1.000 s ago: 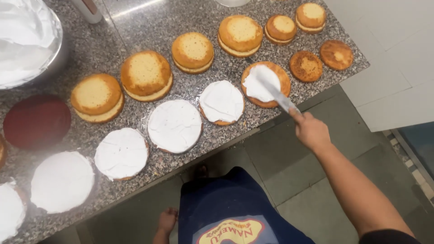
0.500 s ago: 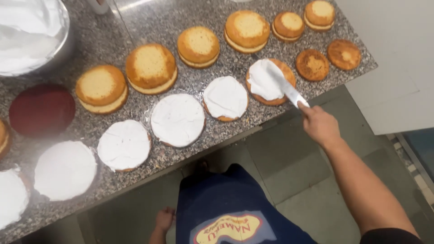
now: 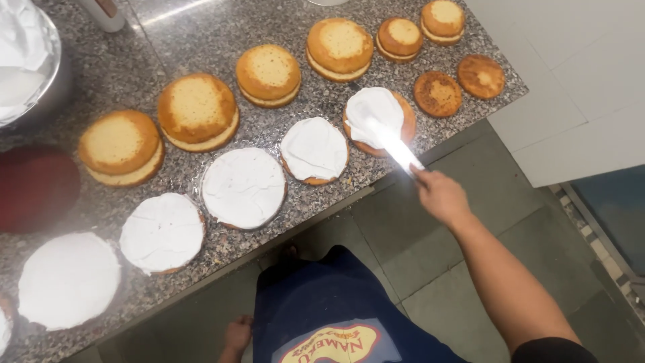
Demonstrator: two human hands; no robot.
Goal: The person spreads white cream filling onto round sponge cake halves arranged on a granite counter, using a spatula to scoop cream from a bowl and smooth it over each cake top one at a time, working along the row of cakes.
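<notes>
White cream is being spread with a palette knife [image 3: 393,146], held in the closed grip of the right hand [image 3: 440,196], over a small sponge round [image 3: 379,121] near the front edge of the granite bench [image 3: 121,67]. The round is judged about half covered; its bare right rim calls for a sweep outward. The left hand is not in view. Coated rounds [image 3: 243,187] lie in the front row, plain sponges [image 3: 197,109] behind. A white cylindrical container [image 3: 102,13] with a dark label stands at the far edge; a yellow-and-red oval badge marks the dark apron [image 3: 336,316].
</notes>
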